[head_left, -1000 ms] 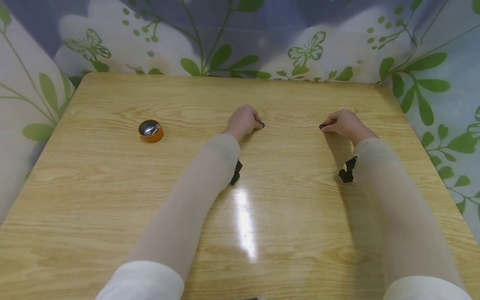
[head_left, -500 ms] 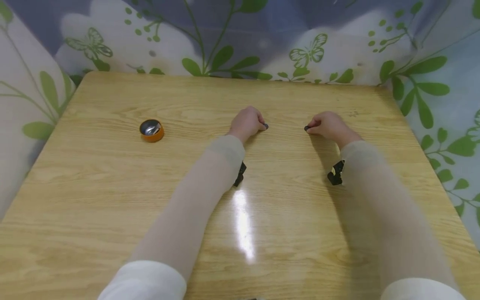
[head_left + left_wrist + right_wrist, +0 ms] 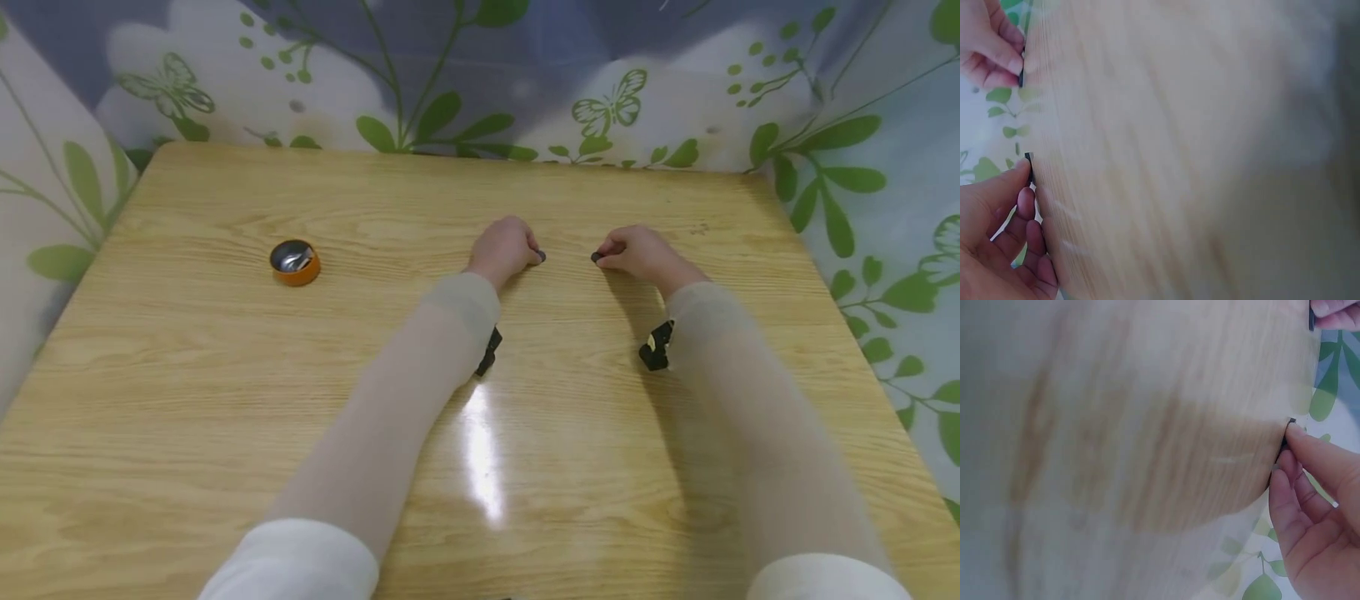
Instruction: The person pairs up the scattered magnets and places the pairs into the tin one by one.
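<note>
My left hand (image 3: 504, 250) pinches a small dark disc (image 3: 542, 257) between thumb and fingers at the far middle of the table. Facing it from the right, my right hand (image 3: 641, 252) pinches a similar small dark disc (image 3: 596, 257). A short gap separates the two discs. Seen edge-on in the left wrist view, the left disc (image 3: 1029, 165) is thin and flat, close to the tabletop. The right wrist view shows the right disc (image 3: 1283, 447) likewise thin and flat. Whether either disc touches the wood I cannot tell.
A small orange round container (image 3: 295, 263) with a shiny dark inside stands left of my hands. The wooden table (image 3: 225, 400) ends at a leaf-patterned cloth (image 3: 555, 75) behind and at both sides. Black wrist devices (image 3: 656, 346) hang under both forearms.
My right hand has slid left with its disc, and my left hand has shifted slightly right with its own. The gap between the discs has become much smaller.
</note>
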The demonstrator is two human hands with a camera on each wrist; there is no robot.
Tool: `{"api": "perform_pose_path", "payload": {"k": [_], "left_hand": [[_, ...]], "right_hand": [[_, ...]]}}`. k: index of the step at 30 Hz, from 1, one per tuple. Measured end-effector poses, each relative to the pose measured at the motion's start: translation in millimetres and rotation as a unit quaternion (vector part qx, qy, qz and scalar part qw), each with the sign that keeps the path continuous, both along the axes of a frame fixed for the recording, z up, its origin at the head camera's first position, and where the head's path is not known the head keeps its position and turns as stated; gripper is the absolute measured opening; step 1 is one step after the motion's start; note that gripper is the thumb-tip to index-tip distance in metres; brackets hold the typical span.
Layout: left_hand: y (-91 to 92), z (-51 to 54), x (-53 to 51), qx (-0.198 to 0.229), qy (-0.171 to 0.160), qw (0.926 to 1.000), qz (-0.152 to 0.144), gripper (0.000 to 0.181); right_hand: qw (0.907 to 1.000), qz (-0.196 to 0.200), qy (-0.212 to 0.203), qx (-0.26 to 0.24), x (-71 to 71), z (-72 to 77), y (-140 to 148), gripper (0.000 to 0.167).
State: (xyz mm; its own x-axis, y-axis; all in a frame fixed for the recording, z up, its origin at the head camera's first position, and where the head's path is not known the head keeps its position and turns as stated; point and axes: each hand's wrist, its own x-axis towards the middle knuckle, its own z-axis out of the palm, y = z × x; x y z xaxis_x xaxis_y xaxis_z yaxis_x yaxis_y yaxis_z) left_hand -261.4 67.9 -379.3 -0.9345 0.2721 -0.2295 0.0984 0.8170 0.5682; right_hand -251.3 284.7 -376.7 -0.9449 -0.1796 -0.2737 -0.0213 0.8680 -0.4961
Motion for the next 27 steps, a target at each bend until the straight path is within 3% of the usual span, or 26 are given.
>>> {"api": "perform_pose_path", "payload": {"k": [21,27], "left_hand": [[44.2,-8.4,3.9,-0.027,0.006,0.9996,-0.005,0.013],[49.9,-7.7,5.9,-0.010,0.002,0.9999,0.001,0.009]], "right_hand": [[0.9999,0.012,0.007,0.002,-1.6,-5.5,-11.1,0.015],[0.9996,0.021,0.016,0.013,-1.1,-3.3,-15.6,0.014]]}}
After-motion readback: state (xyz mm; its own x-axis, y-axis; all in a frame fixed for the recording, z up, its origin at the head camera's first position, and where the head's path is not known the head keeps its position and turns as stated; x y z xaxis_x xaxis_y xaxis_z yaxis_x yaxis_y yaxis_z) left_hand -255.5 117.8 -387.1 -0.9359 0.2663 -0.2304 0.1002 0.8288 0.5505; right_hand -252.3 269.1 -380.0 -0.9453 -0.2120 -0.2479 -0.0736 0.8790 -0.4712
